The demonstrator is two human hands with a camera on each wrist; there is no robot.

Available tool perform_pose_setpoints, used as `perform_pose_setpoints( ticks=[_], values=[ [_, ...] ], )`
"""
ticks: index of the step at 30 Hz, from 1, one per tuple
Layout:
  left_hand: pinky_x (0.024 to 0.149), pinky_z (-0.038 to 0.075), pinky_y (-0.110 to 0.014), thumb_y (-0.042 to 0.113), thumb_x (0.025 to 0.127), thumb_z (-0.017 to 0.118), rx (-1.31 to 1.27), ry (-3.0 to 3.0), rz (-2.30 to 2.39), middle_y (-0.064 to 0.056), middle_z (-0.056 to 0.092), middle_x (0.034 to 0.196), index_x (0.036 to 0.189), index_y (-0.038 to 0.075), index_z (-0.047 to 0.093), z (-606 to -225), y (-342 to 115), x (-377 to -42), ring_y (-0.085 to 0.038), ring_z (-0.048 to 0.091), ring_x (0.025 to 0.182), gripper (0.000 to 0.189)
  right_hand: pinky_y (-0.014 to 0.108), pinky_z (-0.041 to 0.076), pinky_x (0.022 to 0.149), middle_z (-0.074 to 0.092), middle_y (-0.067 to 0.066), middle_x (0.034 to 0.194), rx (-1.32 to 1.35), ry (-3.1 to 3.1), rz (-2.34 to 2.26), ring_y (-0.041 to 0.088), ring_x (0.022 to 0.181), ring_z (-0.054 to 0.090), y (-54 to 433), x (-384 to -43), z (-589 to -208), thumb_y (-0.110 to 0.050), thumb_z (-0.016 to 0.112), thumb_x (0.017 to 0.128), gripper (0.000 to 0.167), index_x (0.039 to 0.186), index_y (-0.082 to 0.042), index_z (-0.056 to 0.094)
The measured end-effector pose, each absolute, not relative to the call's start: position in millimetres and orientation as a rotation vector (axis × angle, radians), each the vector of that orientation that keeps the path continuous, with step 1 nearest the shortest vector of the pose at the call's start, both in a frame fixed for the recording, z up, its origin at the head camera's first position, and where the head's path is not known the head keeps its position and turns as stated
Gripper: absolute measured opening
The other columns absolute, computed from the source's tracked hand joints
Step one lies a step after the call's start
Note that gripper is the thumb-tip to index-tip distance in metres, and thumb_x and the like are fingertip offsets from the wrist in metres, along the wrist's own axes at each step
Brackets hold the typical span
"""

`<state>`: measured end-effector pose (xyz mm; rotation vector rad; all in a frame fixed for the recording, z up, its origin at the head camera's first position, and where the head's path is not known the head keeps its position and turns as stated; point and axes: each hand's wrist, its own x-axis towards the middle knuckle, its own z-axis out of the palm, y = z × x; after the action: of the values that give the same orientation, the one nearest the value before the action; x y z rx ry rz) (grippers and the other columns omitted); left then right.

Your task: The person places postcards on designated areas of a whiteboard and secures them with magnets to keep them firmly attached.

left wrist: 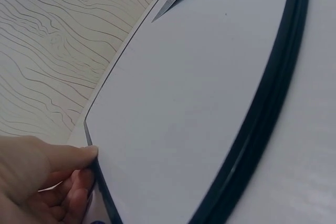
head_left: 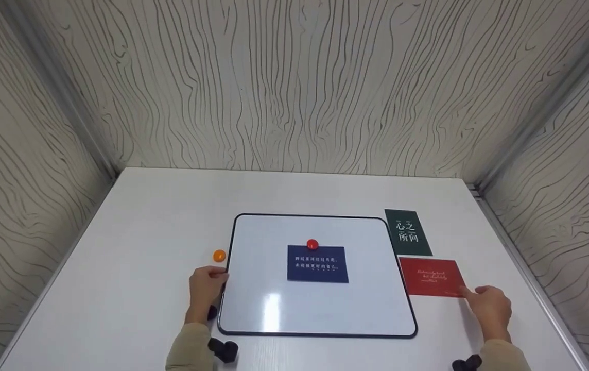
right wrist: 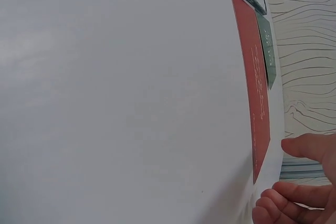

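Observation:
A black-framed whiteboard (head_left: 253, 278) lies on the table, and my left hand (head_left: 206, 291) pinches its left edge. In the left wrist view the thumb (left wrist: 86, 153) presses on the frame while the other fingers curl below it. On the board is a dark blue card (head_left: 319, 272) with white writing, and a round red magnet (head_left: 312, 245) sits on its top edge. My right hand (head_left: 491, 309) is at the right end of a red card (head_left: 431, 278). The right wrist view shows thumb and fingers (right wrist: 302, 195) apart, close to that card's end.
A green card (head_left: 409, 233) with white characters lies to the right of the board, above the red one. An orange round magnet (head_left: 219, 255) rests just left of the board. Patterned walls (head_left: 294, 87) enclose the white table (head_left: 119, 268) at the back and sides.

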<state>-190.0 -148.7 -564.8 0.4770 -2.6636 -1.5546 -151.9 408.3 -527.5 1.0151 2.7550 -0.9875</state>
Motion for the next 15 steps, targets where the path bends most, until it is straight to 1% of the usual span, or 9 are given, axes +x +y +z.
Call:
perform_pose_setpoints(
  ticks=[9, 15],
  values=[
    [0.072, 0.057, -0.032, 0.006, 0.088, 0.064, 0.471, -2.674, -1.549, -0.022, 0.071, 0.094, 0.102, -0.006, 0.069, -566.4, -149.7, -192.0, -0.019, 0.066, 0.078, 0.019, 0.058, 0.044, 0.098, 0.045, 0.040, 0.132, 1.048, 2.698, -1.042, 0.053, 0.120, 0.045, 405.5, -155.2, -528.8, -0.024, 0.057, 0.094, 0.058, 0.130, 0.019, 0.041],
    [0.071, 0.056, -0.031, 0.006, 0.087, 0.065, 0.471, -2.670, -1.533, -0.022, 0.072, 0.093, 0.100, -0.006, 0.070, -567.1, -149.2, -192.2, -0.019, 0.066, 0.077, 0.019, 0.056, 0.045, 0.098, 0.044, 0.040, 0.132, 1.010, 2.708, -1.025, 0.053, 0.119, 0.046, 406.6, -157.4, -531.8, -0.027, 0.059, 0.093, 0.063, 0.130, 0.020, 0.040]
  ],
)
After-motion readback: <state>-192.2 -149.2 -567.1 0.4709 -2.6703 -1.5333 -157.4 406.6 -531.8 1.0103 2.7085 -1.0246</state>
